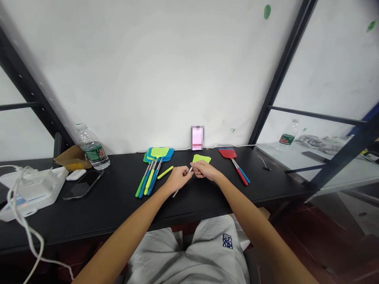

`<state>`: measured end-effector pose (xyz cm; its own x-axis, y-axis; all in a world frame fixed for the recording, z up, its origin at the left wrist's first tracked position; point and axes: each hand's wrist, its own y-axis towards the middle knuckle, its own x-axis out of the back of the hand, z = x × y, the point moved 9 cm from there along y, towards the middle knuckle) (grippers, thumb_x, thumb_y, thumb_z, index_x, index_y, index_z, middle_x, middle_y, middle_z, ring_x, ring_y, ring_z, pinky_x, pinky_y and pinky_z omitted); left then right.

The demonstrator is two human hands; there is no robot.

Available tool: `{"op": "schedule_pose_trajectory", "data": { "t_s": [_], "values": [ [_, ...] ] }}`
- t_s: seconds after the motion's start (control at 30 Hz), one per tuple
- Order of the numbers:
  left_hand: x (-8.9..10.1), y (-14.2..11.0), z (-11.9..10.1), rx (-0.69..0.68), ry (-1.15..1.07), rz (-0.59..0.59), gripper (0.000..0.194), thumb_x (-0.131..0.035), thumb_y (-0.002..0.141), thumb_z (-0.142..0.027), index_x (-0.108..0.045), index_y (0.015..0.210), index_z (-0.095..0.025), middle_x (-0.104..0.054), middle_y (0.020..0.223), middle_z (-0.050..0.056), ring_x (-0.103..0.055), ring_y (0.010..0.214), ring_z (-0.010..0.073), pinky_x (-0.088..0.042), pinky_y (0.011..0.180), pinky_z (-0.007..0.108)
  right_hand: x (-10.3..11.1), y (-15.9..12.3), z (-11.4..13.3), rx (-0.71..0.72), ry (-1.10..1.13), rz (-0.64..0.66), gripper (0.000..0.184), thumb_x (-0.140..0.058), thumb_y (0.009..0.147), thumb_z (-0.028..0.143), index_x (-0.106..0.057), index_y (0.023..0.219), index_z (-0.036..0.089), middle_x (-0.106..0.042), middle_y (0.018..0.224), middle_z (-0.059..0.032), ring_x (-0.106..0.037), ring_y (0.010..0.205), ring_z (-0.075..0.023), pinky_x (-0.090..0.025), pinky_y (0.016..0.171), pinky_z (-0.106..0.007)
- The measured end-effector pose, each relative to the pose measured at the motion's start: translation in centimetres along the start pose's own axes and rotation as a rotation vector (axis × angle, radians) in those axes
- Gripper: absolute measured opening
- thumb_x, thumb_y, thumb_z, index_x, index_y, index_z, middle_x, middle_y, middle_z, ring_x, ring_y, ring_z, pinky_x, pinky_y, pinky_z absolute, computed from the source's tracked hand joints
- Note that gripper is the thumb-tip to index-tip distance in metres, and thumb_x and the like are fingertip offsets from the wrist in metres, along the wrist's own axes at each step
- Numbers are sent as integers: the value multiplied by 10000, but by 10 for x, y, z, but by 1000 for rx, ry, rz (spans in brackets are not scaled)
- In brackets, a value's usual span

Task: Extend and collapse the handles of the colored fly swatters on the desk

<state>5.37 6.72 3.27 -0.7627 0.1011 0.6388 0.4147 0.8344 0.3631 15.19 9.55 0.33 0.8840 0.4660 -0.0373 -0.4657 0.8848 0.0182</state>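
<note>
My left hand is closed around a thin metal rod, whose bare lower end points down toward the table's front edge. Close beside it, my right hand pinches the neck of a yellow-green fly swatter head, near the rod's upper end. My fingers hide whether rod and head are joined. A loose yellow-green handle sleeve lies left of my left hand. Farther left is a pile of fly swatters with green, blue and yellow handles. To the right, a red fly swatter overlaps a blue one.
A phone-like screen leans upright against the wall. At the left are a water bottle, a cardboard box, a dark phone, a white earbud case and a power strip with cables. Black metal posts frame the desk.
</note>
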Motion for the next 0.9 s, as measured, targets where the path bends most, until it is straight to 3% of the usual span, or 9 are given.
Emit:
{"op": "schedule_pose_trajectory", "data": {
  "t_s": [0.23, 0.43, 0.6, 0.7, 0.8, 0.9],
  "values": [
    [0, 2, -7, -54, 79, 7, 414, -413, 920, -452, -545, 636, -181, -559, 602, -1, -471, 581, 130, -308, 585, 255, 57, -3, 10, 60, 165, -383, 428, -640, 797, 338, -308, 557, 216, -246, 456, 96, -200, 360, -26, -102, 342, -164],
    [5, 4, -2, -34, 143, -2, 402, -407, 928, -436, -533, 641, -185, -554, 611, -1, -475, 592, 136, -279, 585, 262, 78, -5, 11, 81, 210, -471, 394, -636, 811, 336, -331, 594, 214, -262, 453, 100, -208, 346, -27, -106, 328, -160],
    [6, 2, -2, -41, 156, 30, 400, -400, 938, -437, -551, 663, -188, -559, 619, -3, -479, 594, 140, -274, 581, 265, 127, -21, 12, 129, 236, -729, 391, -579, 831, 287, -274, 593, 229, -221, 424, 110, -183, 330, -31, -119, 310, -164],
    [3, 1, 0, -33, 192, 35, 385, -394, 945, -440, -575, 707, -198, -588, 656, 8, -508, 619, 153, -292, 590, 265, 144, -31, 14, 187, 202, -845, 382, -566, 819, 257, -260, 593, 232, -223, 435, 105, -202, 328, -33, -116, 312, -171],
    [10, 0, 4, -22, 293, -43, 295, -446, 929, -425, -600, 802, -208, -624, 760, 30, -555, 715, 175, -345, 636, 269, 156, -41, 15, 224, 174, -966, 368, -572, 811, 273, -271, 603, 234, -247, 442, 99, -230, 330, -40, -140, 312, -180],
    [30, -2, 6, -14, 474, -198, 192, -503, 904, -358, -605, 943, -200, -622, 930, 76, -566, 906, 218, -403, 793, 306, 170, -54, 13, 201, 165, -1089, 348, -540, 829, 307, -272, 618, 238, -239, 423, 98, -239, 328, -51, -155, 309, -185]
  ]
}}
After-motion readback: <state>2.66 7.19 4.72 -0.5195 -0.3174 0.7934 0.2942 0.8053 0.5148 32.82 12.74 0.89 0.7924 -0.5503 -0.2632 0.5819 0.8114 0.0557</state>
